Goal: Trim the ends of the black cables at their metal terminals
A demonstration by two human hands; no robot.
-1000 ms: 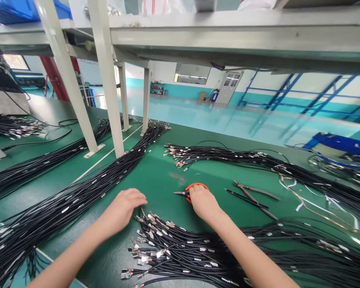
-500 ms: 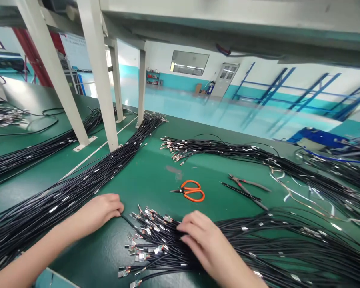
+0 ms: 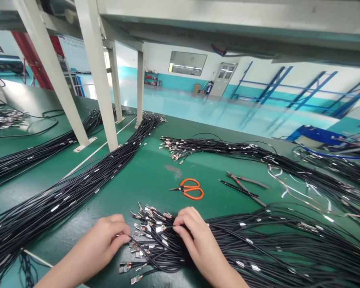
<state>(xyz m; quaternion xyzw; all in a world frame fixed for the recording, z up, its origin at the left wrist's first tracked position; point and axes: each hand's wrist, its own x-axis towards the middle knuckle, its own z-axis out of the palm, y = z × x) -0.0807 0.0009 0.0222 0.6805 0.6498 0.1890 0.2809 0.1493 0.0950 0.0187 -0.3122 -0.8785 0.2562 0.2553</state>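
Note:
A bundle of black cables (image 3: 237, 232) with bare metal connectors at their ends fans out in front of me. My left hand (image 3: 112, 236) is closed in a pinch at the bundle's left side, on the end of one thin black cable that curves back to the right. What its fingertips cover is hidden. Over the cable ends, my right hand (image 3: 195, 238) pinches another black cable just behind its silver connector (image 3: 161, 229), which points left. Further connector ends (image 3: 135, 279) lie loose below, between the two hands.
Orange-handled scissors (image 3: 192, 189) lie beyond the bundle, with pliers (image 3: 243, 184) and a black pen-like tool (image 3: 238, 188) to their right. More cable bundles (image 3: 87, 180) run along the left and back. White shelf posts (image 3: 97, 76) stand on the green table (image 3: 150, 164).
My left hand has moved down and right, closer to the cable ends, bending its cable. My right hand has shifted slightly left and now pinches a cable with its connector showing.

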